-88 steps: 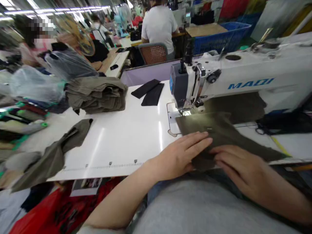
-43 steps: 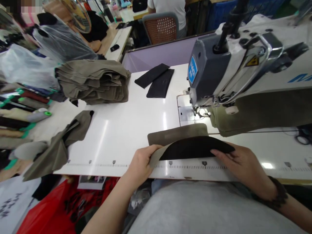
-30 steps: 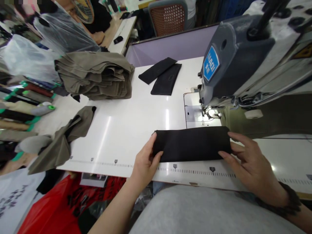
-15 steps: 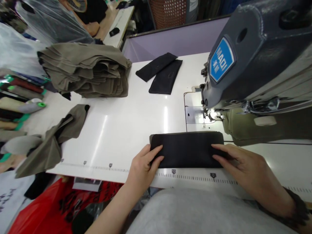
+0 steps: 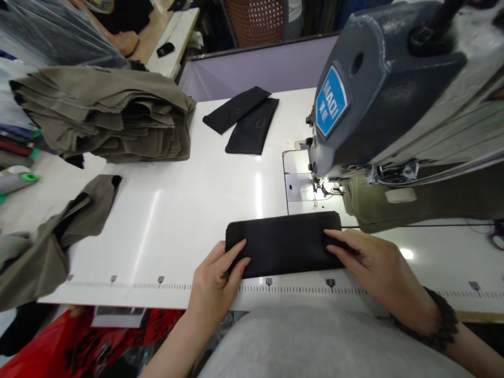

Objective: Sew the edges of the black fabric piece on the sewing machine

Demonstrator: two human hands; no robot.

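A folded black fabric piece point(image 5: 285, 242) lies flat on the white sewing table point(image 5: 189, 220), just in front of the needle plate. My left hand point(image 5: 216, 278) presses its left end with the fingers laid on top. My right hand point(image 5: 370, 268) holds down its right end, fingers flat. An olive fabric edge barely shows beneath the black piece. The sewing machine head point(image 5: 354, 100) stands right behind, with olive fabric point(image 5: 378, 205) bunched under its arm to the right.
Two more black fabric pieces point(image 5: 246, 118) lie at the back of the table. A stack of olive fabric point(image 5: 110, 118) sits at the back left, and a loose olive piece point(image 5: 59, 231) hangs off the left edge. A ruler scale point(image 5: 275, 286) runs along the front edge.
The black piece was laid over the olive piece and flattened. Both hands slid it slightly left and now press its ends down; the camera has moved closer.
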